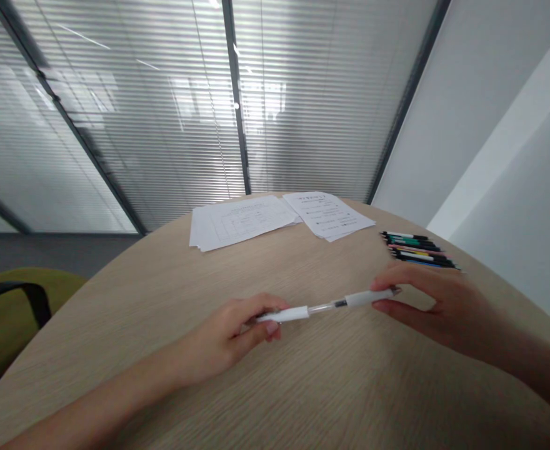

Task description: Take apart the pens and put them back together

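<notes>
You are pinching the white pen [326, 305] at both ends, left hand [223, 337] and right hand [429, 306] holding it level and steady.

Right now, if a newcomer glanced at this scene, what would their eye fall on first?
The white pen held across the middle of the view would probably catch the eye first, one end in the left hand and the other in the right hand. Beyond it, at the far side of the round wooden table, lie printed papers, with a row of coloured pens to their right.
</notes>
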A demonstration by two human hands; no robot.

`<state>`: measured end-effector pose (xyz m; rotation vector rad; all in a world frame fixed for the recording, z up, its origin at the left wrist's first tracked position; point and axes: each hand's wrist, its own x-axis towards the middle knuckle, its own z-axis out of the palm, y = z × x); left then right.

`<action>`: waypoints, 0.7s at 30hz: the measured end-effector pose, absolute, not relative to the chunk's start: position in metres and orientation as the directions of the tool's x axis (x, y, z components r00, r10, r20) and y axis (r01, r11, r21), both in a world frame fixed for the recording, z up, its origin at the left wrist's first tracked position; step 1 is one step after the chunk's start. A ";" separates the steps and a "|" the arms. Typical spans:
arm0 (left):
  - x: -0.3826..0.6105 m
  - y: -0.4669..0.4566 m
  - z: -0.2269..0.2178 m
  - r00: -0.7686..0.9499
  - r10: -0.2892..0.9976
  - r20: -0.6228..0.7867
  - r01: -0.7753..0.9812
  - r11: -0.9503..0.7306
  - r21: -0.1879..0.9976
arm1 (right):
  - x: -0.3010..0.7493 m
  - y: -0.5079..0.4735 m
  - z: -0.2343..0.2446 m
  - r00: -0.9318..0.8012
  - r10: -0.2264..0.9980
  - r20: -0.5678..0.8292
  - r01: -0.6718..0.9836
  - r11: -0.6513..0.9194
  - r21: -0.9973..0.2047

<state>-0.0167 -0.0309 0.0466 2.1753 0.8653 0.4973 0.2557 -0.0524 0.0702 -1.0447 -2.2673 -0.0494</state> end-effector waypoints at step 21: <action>-0.009 -0.035 0.052 0.463 0.886 -0.014 0.483 -0.239 0.842 | 0.239 -0.039 0.043 -0.276 0.940 0.201 0.350 0.293 -0.890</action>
